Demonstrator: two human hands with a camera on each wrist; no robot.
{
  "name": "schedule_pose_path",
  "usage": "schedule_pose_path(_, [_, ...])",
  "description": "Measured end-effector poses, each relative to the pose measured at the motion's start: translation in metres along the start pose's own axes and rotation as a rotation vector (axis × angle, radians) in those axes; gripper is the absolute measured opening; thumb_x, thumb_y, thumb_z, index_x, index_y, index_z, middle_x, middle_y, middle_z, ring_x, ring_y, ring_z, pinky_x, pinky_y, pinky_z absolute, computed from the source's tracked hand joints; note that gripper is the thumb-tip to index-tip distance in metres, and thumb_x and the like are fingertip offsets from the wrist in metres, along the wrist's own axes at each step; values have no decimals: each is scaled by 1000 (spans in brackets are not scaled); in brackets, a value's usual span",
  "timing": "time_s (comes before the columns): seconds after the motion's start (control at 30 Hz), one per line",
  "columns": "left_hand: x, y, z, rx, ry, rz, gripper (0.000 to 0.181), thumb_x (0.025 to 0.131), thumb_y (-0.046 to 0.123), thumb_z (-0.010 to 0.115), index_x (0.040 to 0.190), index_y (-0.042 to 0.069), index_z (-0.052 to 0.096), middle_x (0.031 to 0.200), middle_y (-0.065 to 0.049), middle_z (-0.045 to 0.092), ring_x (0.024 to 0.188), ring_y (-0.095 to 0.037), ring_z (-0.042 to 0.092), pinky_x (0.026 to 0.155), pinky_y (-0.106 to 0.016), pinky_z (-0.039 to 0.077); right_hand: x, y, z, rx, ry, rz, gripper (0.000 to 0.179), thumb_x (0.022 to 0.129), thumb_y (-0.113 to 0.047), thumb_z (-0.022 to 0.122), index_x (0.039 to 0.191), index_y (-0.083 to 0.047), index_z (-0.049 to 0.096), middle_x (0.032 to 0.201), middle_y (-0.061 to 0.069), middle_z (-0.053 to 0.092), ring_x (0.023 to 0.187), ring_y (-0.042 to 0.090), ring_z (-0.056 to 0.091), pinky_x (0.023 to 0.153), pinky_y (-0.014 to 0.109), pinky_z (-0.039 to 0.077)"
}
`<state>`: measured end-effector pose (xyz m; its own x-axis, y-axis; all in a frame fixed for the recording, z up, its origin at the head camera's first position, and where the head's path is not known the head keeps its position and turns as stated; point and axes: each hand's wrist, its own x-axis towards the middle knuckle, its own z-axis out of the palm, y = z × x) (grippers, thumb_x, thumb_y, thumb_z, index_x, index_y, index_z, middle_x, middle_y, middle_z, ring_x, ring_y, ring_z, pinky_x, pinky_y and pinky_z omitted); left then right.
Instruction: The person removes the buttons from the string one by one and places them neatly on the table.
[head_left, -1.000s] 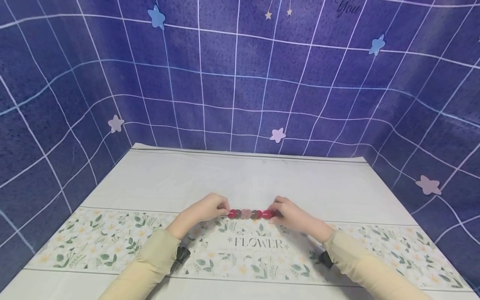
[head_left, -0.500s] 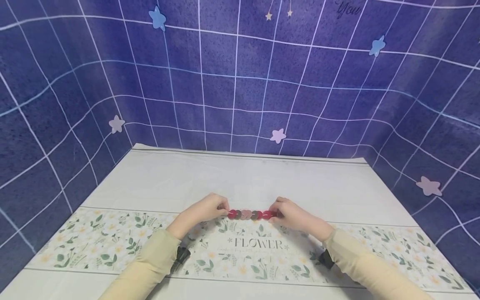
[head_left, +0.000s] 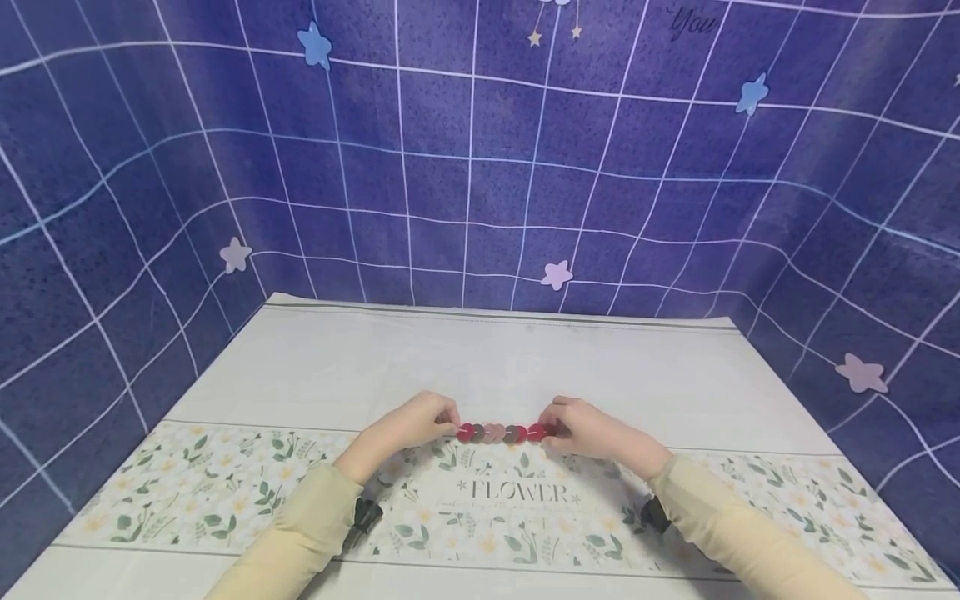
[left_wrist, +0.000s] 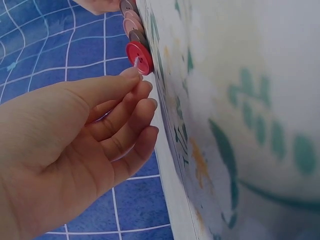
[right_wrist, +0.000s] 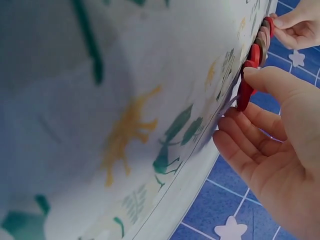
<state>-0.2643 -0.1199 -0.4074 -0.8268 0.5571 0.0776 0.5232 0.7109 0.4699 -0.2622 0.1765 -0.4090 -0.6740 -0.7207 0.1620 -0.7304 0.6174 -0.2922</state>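
A row of red, dark grey-brown and pink buttons [head_left: 494, 432], threaded on a white string, stretches between both hands just above the table. At its left end my left hand [head_left: 422, 419] pinches the string between thumb and index finger; in the left wrist view the string [left_wrist: 136, 62] comes out of the red end button [left_wrist: 140, 57]. My right hand [head_left: 581, 427] holds the other end. Up close in the right wrist view, its thumb lies on a red button [right_wrist: 244, 89], with the fingers behind. The row overlaps like tilted discs.
The white table cover [head_left: 495, 358] has a floral band [head_left: 225, 483] with the word FLOWER printed on it. Behind and at both sides hangs a blue gridded cloth [head_left: 435, 192] with star shapes. Dark wrist-worn devices [head_left: 367, 515] show beneath the forearms.
Both hands keep hold of the button string in nearly the same place. The whole scene sits slightly lower in the head view, as if the camera tilted a little.
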Motion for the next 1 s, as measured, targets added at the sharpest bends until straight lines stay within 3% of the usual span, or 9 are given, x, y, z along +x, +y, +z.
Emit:
schedule_pose_path(0.27, [0, 1, 0, 13, -7, 7, 5, 84, 12, 66, 80, 11, 65, 79, 2, 67, 75, -10, 61, 74, -27, 51, -2, -2, -2, 24, 17, 10, 22, 78, -14, 70, 97, -4, 66, 86, 0, 58, 75, 8, 56, 71, 21, 51])
schedule_pose_path(0.8, [-1, 3, 0, 22, 15, -30, 5, 82, 12, 68, 79, 12, 65, 79, 1, 67, 75, -11, 60, 76, -32, 51, -6, -1, -5, 17, 7, 48, 23, 79, -17, 70, 99, -6, 66, 86, -2, 57, 75, 6, 53, 72, 22, 50])
schedule_pose_path(1.0, [-1, 2, 0, 11, 15, -38, 6, 81, 12, 69, 78, 13, 65, 78, 2, 67, 74, -10, 59, 75, -31, 51, -8, 3, -6, 8, 33, 17, 23, 79, -16, 70, 99, -5, 65, 86, 0, 57, 76, 7, 55, 72, 22, 50])
